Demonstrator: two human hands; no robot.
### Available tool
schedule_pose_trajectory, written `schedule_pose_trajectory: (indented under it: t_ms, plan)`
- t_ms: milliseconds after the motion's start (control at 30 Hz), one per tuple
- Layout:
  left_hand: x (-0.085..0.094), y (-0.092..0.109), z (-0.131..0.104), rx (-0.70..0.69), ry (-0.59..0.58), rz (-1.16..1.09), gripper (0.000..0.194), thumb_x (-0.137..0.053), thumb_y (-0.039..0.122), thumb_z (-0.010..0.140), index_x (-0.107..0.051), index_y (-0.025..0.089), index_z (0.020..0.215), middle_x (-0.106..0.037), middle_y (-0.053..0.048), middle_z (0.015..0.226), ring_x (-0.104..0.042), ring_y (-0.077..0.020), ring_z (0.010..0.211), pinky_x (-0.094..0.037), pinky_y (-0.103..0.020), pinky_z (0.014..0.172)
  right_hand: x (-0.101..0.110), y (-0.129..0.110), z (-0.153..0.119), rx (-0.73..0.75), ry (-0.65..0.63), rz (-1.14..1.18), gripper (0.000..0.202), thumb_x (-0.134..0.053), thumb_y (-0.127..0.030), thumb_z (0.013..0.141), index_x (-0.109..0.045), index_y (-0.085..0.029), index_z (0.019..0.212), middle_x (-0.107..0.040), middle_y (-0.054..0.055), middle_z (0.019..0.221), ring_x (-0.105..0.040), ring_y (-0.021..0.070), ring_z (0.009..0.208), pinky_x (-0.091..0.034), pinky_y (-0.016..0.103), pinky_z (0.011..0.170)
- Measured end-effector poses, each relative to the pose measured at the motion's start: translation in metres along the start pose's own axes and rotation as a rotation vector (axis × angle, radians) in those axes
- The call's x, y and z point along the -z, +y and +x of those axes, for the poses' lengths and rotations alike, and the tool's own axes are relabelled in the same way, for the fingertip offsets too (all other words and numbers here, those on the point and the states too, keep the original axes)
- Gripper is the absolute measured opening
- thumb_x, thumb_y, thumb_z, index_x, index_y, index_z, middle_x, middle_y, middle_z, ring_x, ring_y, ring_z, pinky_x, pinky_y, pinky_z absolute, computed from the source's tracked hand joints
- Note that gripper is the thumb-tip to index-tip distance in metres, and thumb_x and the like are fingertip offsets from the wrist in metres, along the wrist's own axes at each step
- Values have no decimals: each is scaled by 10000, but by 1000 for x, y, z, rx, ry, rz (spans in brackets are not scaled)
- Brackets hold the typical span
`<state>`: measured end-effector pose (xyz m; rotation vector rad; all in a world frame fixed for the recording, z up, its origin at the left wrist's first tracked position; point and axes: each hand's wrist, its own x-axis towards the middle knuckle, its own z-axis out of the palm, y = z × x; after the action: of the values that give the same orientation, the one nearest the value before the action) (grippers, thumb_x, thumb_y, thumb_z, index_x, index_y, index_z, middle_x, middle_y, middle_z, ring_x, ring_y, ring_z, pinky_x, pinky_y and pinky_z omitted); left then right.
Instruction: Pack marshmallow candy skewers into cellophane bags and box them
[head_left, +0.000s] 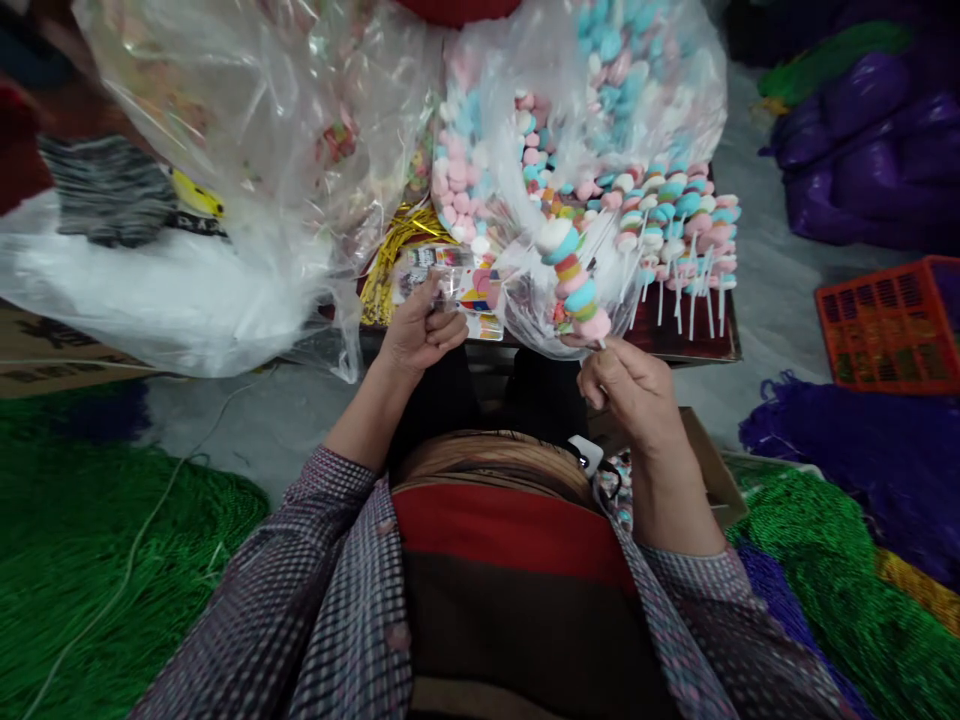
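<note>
My right hand (626,385) grips a candy skewer (576,280); my left hand (426,330) pinches what looks like a clear wrapper (451,285).

A candy packing workshop, with candy sticks (682,215), big clear bags (262,130) and piles of green string (97,540).

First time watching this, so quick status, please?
Right hand: holding candy skewer by its stick. Left hand: pinching clear wrapper. Plastic bag crowding behind skewer.
</note>
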<state>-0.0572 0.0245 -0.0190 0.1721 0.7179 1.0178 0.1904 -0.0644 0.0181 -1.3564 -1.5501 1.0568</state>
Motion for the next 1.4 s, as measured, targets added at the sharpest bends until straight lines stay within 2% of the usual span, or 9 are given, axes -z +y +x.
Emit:
schedule_pose_trajectory:
  t_ms: [100, 267, 400, 600, 733, 900, 1033, 1167, 1400]
  plan:
    - [0, 0, 1, 0, -5, -28, 593, -459, 370, 1060, -337, 186, 510, -144, 100, 376, -191, -39, 267, -163, -189, 336, 5, 3, -5, -9, -51, -52, 517, -543, -633, 972, -658, -196, 721, -471, -62, 485, -402, 68, 446, -335, 244, 496]
    - [-2, 0, 1, 27, 6, -58, 570, -386, 366, 1080, -359, 187, 539, -135, 98, 381, -185, -52, 262, -161, -193, 337, 9, 3, -5, -12, -121, -116, 503, -540, -633, 968, -729, -183, 847, -457, -67, 493, -397, 69, 433, -339, 234, 479]
    - [0, -2, 2, 50, 6, -59, 548, -455, 385, 1060, -366, 187, 556, -146, 107, 379, -210, -49, 255, -169, -191, 338, 15, 6, -5, -19, -151, -176, 505, -544, -624, 967, -777, -177, 998, -463, -61, 513, -416, 77, 445, -351, 235, 484]
    - [6, -3, 6, 48, -63, 114, 454, -600, 361, 997, -435, 185, 612, -218, 130, 389, -217, -25, 248, -186, -168, 327, 27, 14, -4, -58, -196, -204, 440, -638, -583, 917, -807, -178, 956, -461, -58, 526, -393, 70, 469, -320, 223, 465]
    - [6, -1, 5, 1, -70, 252, 402, -764, 316, 879, -458, 194, 651, -222, 149, 416, -206, -10, 261, -207, -157, 317, 25, 18, -3, -70, -64, -121, 339, -717, -512, 877, -791, -202, 991, -538, -64, 541, -445, 69, 464, -351, 218, 475]
    - [6, -2, 7, -57, -99, 369, 360, -774, 321, 868, -502, 198, 667, -268, 142, 422, -208, -6, 272, -203, -157, 317, 16, 22, -3, -58, 7, -66, 252, -803, -463, 800, -781, -213, 821, -603, -48, 558, -500, 81, 482, -408, 228, 493]
    - [1, -1, 5, -79, -112, 438, 361, -763, 278, 878, -513, 192, 633, -276, 132, 412, -195, 0, 282, -190, -160, 325, 12, 31, -2, -22, 113, -130, 184, -773, -425, 826, -819, -247, 838, -712, -22, 665, -587, 106, 553, -501, 261, 570]
    - [-8, 4, 0, -166, -80, 448, 278, -721, 185, 896, -576, 183, 660, -372, 108, 463, -215, 5, 301, -207, -164, 333, 10, 39, -3, -9, 71, -160, 240, -769, -474, 815, -836, -244, 827, -788, 12, 763, -685, 154, 658, -561, 301, 657]
    - [-11, 9, -3, -213, -109, 487, 118, -723, 144, 875, -697, 177, 765, -449, 80, 538, -237, 10, 327, -219, -168, 347, 7, 44, -2, -12, 142, -164, 261, -757, -492, 831, -835, -243, 829, -721, -4, 637, -595, 132, 532, -512, 292, 572]
